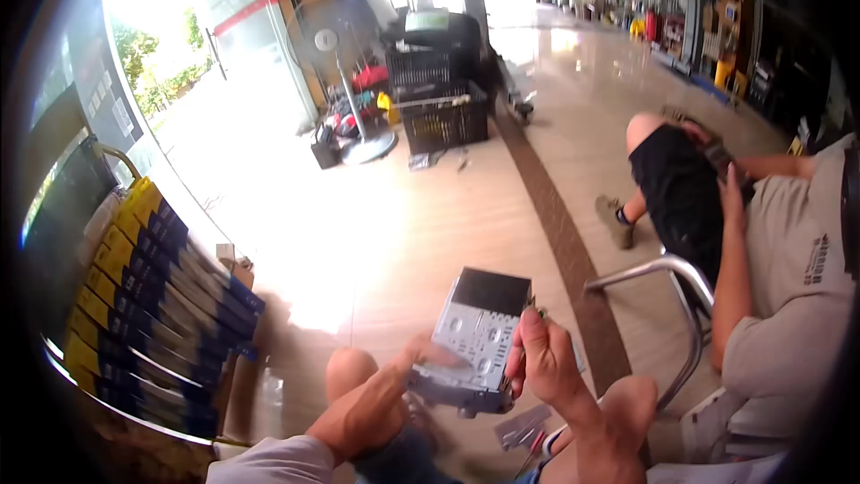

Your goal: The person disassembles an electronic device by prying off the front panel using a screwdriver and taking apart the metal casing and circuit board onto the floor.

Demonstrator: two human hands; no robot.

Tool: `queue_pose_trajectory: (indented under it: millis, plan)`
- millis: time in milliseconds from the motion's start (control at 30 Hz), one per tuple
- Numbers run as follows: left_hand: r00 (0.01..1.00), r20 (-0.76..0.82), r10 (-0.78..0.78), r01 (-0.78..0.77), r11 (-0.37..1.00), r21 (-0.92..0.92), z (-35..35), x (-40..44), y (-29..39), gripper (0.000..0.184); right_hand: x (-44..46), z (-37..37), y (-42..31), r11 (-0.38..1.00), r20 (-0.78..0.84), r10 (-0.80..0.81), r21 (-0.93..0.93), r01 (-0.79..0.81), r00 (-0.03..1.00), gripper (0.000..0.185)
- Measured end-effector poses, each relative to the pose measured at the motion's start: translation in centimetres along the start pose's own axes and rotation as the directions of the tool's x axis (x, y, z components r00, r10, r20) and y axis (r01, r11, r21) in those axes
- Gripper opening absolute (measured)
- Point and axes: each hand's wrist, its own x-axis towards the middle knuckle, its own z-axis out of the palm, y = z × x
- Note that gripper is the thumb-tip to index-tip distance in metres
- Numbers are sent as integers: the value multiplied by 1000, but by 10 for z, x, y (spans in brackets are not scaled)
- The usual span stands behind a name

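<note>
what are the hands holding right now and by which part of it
A boxy metal unit, apparently held by its sides: left hand at the left, blurred; right hand at the right edge, exact grip unclear.

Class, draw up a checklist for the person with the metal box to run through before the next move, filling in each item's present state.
1. Left hand at the metal box: ok, it lies over the box's pale face, though blurred.
2. Right hand at the box: ok, it is at the right-hand edge.
3. What the right hand pinches: cannot tell; something small and green shows by the thumb.
4. Support under the box: cannot tell, the underside is hidden.
5. Floor by the feet free of loose things: not ok, a flat piece lies there.
6. Co-worker away from the box: ok, seated to the right.
</note>
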Motion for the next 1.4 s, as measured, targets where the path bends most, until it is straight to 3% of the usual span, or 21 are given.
queue_pose_trajectory:
  millis: [100, 300, 333, 400, 467, 533, 567, 633, 667, 700, 733, 767, 800, 833, 900, 967, 1000, 1100, 1233, 1333, 1400]
  plan:
    - [998, 44, -42, 42, 999, 4, 8, 4, 0, 61, 0, -7, 2, 998, 66, 22, 50, -25, 998, 58]
    - [974, -127, -186, 202, 970, 133, 12, -11, 7, 56, 3, -11, 9, 978, 59, 158, 128, -164, 986, 52]
    - [964, -162, -212, 238, 958, 162, 12, -12, 11, 56, 4, -11, 17, 990, 56, 114, 76, -118, 992, 50]
    - [966, -201, -160, 185, 977, 111, 5, -15, 12, 53, 7, -12, 37, 999, 57, 20, -33, -19, 998, 47]
    - [974, -226, -15, 3, 999, -55, -25, -17, -1, 50, 1, 2, 26, 995, 32, 74, 63, -76, 997, 45]
    - [941, -338, 29, -29, 1000, 7, -58, -16, -6, 46, 1, 7, 30, 976, 12, 109, 186, -110, 994, 42]
    - [933, -357, 53, -32, 997, 65, -58, -15, -5, 43, 5, 7, 32, 980, -11, 106, 169, -103, 994, 43]
    - [909, -411, 69, -77, 997, -2, -50, -16, -2, 33, 13, 6, 33, 988, -69, 77, 137, -67, 995, 46]
    - [791, -598, 130, -73, 990, 118, -35, -10, -4, 28, 16, 3, 34, 980, -90, 95, 186, -77, 991, 44]
    - [716, -678, 164, -54, 982, 181, -42, -4, -7, 32, 20, 6, 36, 966, -151, 80, 257, -39, 985, 45]
    - [858, -491, 148, -140, 989, 54, -76, -3, -11, 33, 23, 5, 38, 965, -164, 65, 263, -20, 984, 46]
    - [898, -423, 122, -179, 979, -98, -64, 3, -9, 35, 28, 4, 39, 965, -189, 63, 260, -12, 980, 47]
    - [864, -501, 58, -137, 983, -123, -73, 11, -13, 36, 30, 0, 39, 955, -174, 90, 294, -36, 981, 46]
    - [959, -281, 29, -64, 991, -114, -85, 13, -13, 37, 30, -6, 42, 957, -148, 59, 289, -14, 987, 43]
    - [945, -298, 132, -159, 985, -66, -84, 21, -17, 37, 31, -13, 38, 946, -214, 70, 325, 3, 974, 35]
    - [830, -478, 287, -209, 955, 212, -92, 20, -22, 38, 34, -38, 31, 909, -269, 11, 404, 102, 963, 29]
    - [862, -425, 275, -260, 961, 95, -84, 17, -15, 38, 32, -41, 26, 906, -352, -12, 393, 159, 936, 27]
    - [838, -411, 359, -317, 933, 169, -89, 15, 2, 38, 19, -23, -6, 900, -629, 20, 349, 260, 777, 20]
    - [755, -443, 483, -355, 870, 343, -95, 11, 13, 35, 18, -30, 0, 936, -627, -64, 232, 265, 776, 21]
    - [777, -415, 474, -378, 878, 295, -93, 9, 15, 32, 19, -40, 12, 960, -611, -57, 184, 212, 789, 22]
    - [710, -514, 481, -384, 876, 291, -92, 5, 14, 31, 19, -43, 21, 972, -602, -43, 160, 173, 797, 23]
